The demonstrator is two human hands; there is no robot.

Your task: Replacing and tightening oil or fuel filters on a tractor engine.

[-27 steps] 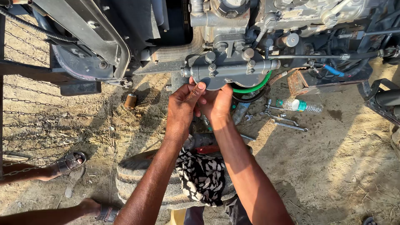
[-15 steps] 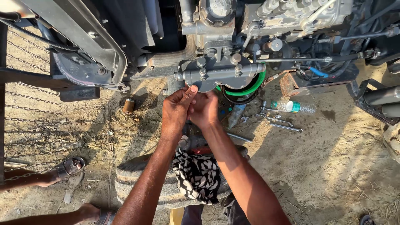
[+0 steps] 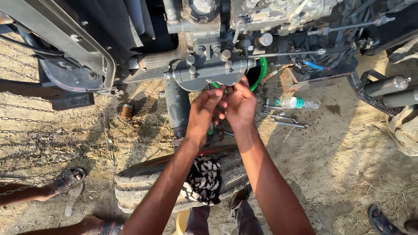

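Both my hands meet just below a grey metal housing [image 3: 204, 73] bolted to the underside of an engine. My left hand [image 3: 203, 109] has its fingers curled toward my right hand [image 3: 240, 104], and the fingertips touch. Whatever lies between the fingers is hidden. A green hose [image 3: 262, 69] loops behind the housing, right above my right hand. A dark vertical pipe [image 3: 177, 106] runs down to the left of my left hand.
A worn tyre [image 3: 139, 180] with a black-and-white cloth [image 3: 202, 180] lies under my arms on sandy ground. Spanners [image 3: 285, 121] and a plastic bottle [image 3: 296, 103] lie to the right, a small brown can [image 3: 126, 112] to the left. Another person's sandalled feet [image 3: 65, 179] are at the lower left.
My hands stay joined under the housing and have shifted slightly right along it. The view has drifted, so the engine sits further left in the picture.
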